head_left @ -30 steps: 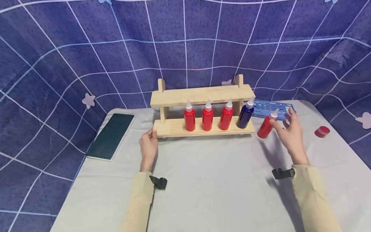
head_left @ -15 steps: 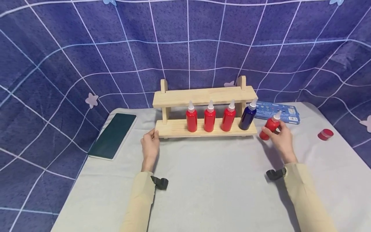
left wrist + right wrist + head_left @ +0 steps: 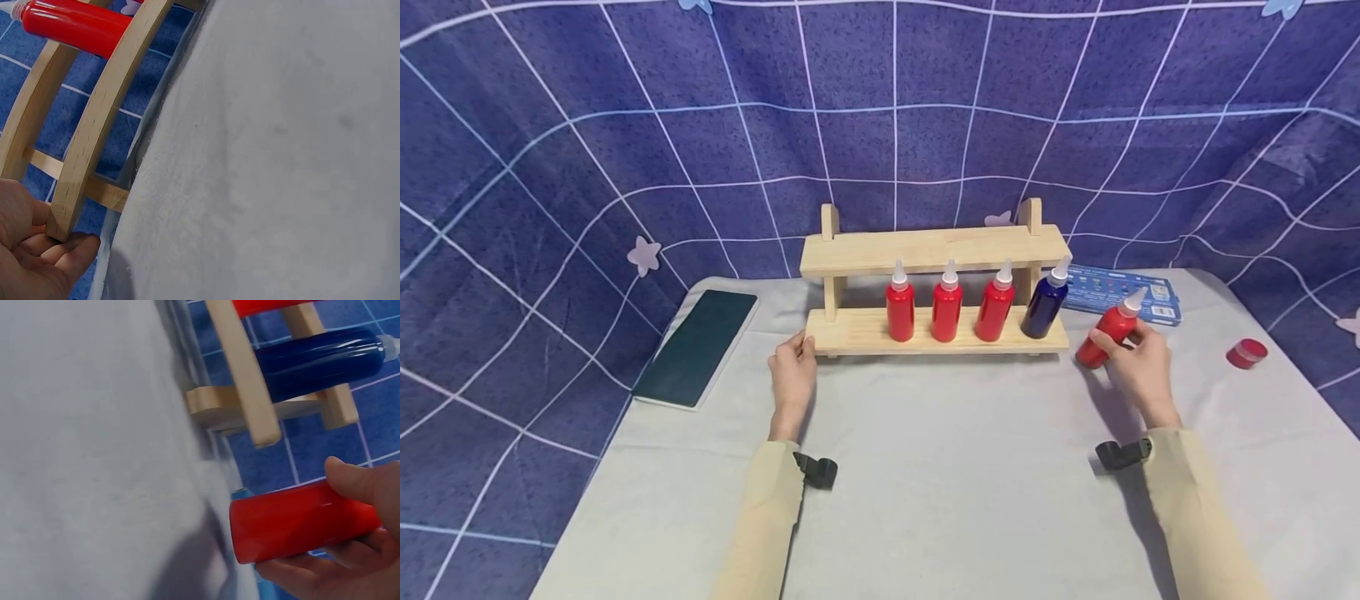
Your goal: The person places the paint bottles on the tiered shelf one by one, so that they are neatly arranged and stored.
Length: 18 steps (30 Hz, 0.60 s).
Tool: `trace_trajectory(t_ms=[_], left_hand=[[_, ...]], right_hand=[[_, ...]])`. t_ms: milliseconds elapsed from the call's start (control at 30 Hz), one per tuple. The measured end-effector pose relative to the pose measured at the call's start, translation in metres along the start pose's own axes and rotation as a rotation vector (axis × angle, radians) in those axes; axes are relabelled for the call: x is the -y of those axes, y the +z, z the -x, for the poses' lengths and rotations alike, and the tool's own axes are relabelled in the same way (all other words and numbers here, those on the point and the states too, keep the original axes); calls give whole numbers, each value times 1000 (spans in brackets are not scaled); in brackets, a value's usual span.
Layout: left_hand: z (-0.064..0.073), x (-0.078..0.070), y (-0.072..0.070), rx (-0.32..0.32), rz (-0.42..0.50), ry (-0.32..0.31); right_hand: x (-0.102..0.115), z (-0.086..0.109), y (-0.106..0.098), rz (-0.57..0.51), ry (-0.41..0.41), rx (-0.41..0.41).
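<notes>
My left hand (image 3: 792, 379) grips the left end of the lower board of a two-tier wooden rack (image 3: 850, 331). In the left wrist view, the thumb and fingers (image 3: 78, 256) lie on either side of that board end. A red squeeze bottle (image 3: 1105, 333) with a white pointed nozzle is held in my right hand (image 3: 1142, 371), just right of the rack and tilted to the right. The right wrist view shows the thumb on one side of the red bottle (image 3: 294, 522) and the fingers on the other. Several bottles stand on the lower board, the dark blue bottle (image 3: 1045, 308) rightmost.
Behind the held bottle lies a flat blue box (image 3: 1157, 296). A small round red container (image 3: 1247, 353) is at the far right. On the left side lies a dark green notebook (image 3: 696, 350). A blue curtain (image 3: 925, 150) with a grid pattern hangs behind the light cloth-covered table (image 3: 955, 483).
My right hand has closed round the red bottle, which is now tilted further to the right. My left hand stays on the rack. The whole head view has shifted slightly.
</notes>
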<state>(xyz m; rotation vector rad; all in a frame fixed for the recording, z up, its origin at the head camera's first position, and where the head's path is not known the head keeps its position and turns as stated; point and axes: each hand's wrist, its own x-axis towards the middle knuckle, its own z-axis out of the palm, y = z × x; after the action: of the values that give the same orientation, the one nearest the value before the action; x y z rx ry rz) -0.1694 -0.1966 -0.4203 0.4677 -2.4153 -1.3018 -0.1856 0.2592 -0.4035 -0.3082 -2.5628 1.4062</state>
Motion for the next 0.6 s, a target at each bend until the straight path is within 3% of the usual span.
trace_trajectory(t_ms=[600], left_hand=[[-1,3,0,6,10,6]], right_hand=[[56,23,-30,-31,-138,-22]])
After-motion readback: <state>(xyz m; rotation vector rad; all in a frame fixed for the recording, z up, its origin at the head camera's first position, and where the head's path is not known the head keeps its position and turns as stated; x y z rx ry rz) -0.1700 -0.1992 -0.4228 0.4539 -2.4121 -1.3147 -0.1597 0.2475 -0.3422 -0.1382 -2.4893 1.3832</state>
